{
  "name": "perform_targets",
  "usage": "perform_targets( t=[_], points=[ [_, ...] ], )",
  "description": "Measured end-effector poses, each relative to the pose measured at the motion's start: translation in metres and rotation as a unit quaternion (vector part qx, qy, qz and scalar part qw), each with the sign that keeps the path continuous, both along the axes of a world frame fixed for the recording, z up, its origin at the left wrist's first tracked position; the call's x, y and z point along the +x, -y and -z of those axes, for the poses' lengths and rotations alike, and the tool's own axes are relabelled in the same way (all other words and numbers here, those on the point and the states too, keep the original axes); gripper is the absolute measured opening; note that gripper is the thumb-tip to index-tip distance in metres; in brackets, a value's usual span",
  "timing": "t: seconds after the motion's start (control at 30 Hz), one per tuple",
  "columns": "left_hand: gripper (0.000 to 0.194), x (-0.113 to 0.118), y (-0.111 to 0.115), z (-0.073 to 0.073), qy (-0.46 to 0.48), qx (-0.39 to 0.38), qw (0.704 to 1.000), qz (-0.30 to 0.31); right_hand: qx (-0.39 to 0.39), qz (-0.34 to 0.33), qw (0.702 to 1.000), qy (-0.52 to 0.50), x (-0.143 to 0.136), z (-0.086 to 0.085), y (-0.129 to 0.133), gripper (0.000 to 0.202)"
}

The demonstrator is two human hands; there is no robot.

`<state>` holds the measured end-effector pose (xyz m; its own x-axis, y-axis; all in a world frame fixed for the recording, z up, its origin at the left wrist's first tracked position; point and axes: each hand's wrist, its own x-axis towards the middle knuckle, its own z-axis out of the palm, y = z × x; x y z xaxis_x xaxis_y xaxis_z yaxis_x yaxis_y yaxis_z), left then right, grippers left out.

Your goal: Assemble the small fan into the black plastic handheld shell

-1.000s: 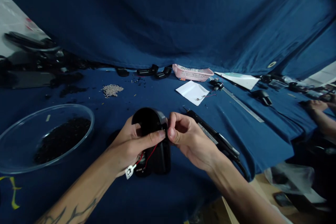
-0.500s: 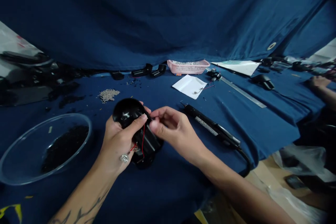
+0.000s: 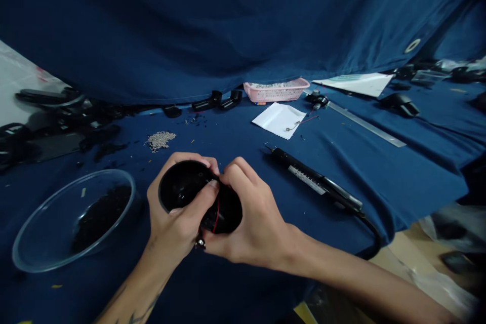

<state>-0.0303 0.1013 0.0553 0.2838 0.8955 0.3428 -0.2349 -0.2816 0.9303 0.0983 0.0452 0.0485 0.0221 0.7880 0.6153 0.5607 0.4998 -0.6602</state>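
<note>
Head view. Item: black housing [image 3: 182,188], one, held up between two bare hands above the blue cloth [image 3: 235,293]. Round hollow end to the left, mouth toward the camera; the other end to the right and slightly lower, so the long axis seems to slant down to the right, though dark plastic and fingers hide much of the outline.

Left hand [image 3: 172,225]: wrapped about the round end, thumb laid across the hollow, its tip pressed near the join; other fingers curled behind the far rim. Nearer to the hollow end.

Right hand [image 3: 261,223]: cupped around the other end, forefinger bent to the join beside the left thumb tip, thumb spread below along the near edge. Nearer to the lower end. Whether its fingertips pinch anything small, cannot tell.

Red wire [image 3: 216,215]: down the middle, between the hands. Small shiny part [image 3: 200,244]: just below the housing, by the right thumb.

Electric screwdriver [image 3: 319,182]: on the cloth, right of the right hand, bit end toward the hands.
</note>
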Motion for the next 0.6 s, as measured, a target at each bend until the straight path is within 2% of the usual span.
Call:
perform_targets(
  t=[0.13, 0.33, 0.43, 0.6],
  points=[
    [0.025, -0.002, 0.002, -0.003, -0.038, 0.024, 0.998, -0.036, -0.02, -0.007, 0.997, -0.069, 0.002, 0.001, 0.0, 0.05],
    [0.029, -0.004, 0.005, -0.006, -0.101, 0.071, 0.991, -0.051, -0.145, -0.063, 0.964, -0.213, 0.013, 0.007, 0.005, 0.057],
    [0.028, -0.002, 0.007, -0.004, -0.126, 0.067, 0.987, -0.07, -0.17, -0.066, 0.954, -0.236, 0.014, 0.008, 0.007, 0.06],
    [0.026, -0.005, 0.007, -0.005, -0.143, 0.073, 0.985, -0.069, -0.158, -0.065, 0.955, -0.24, 0.012, 0.009, 0.008, 0.061]
  ],
)
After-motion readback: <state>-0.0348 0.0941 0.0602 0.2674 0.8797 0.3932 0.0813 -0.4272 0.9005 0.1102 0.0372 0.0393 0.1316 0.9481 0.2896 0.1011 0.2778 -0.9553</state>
